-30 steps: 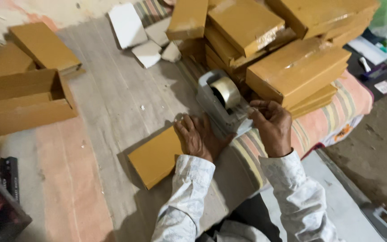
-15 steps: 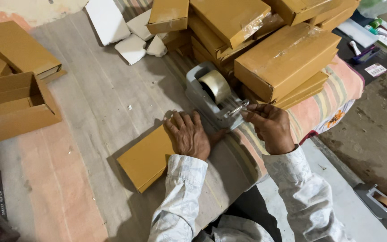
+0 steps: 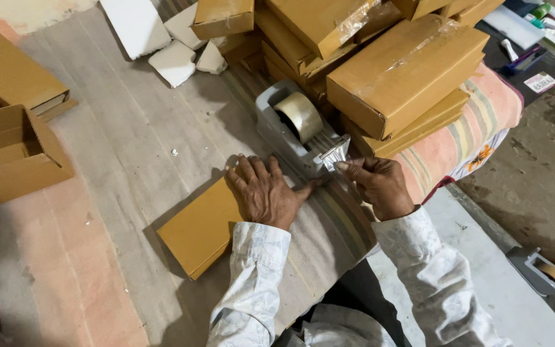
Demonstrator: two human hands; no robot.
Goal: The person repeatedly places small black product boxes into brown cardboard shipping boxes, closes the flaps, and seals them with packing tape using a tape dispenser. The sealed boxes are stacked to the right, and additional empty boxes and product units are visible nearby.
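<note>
Far left: open brown cardboard boxes (image 3: 8,138) lie on the cloth-covered work surface (image 3: 117,148), which looks coarse, grey and creased.

Centre-left: flat brown box (image 3: 200,228), smooth card, rectangular, lying at an angle on the cloth. The left hand (image 3: 263,193) lies on its upper right corner, palm down, fingers spread and pressed flat; the thumb reaches toward the dispenser.

Centre: grey tape dispenser (image 3: 293,132), hard plastic, with a roll of clear tape (image 3: 301,115) on its hub and a toothed blade at the front end.

Change over the last second: the right hand (image 3: 377,186) was lower and nearer the left hand; it is now at the blade, thumb and forefinger pinching the loose tape end, other fingers curled. The view has also closed in. Judged: a strip is being drawn or torn off while the box is held ready.

Right: a stack of sealed brown boxes (image 3: 406,77), some with glossy tape, resting on a striped cloth (image 3: 483,122). A second dispenser (image 3: 544,273) sits lower right.
</note>
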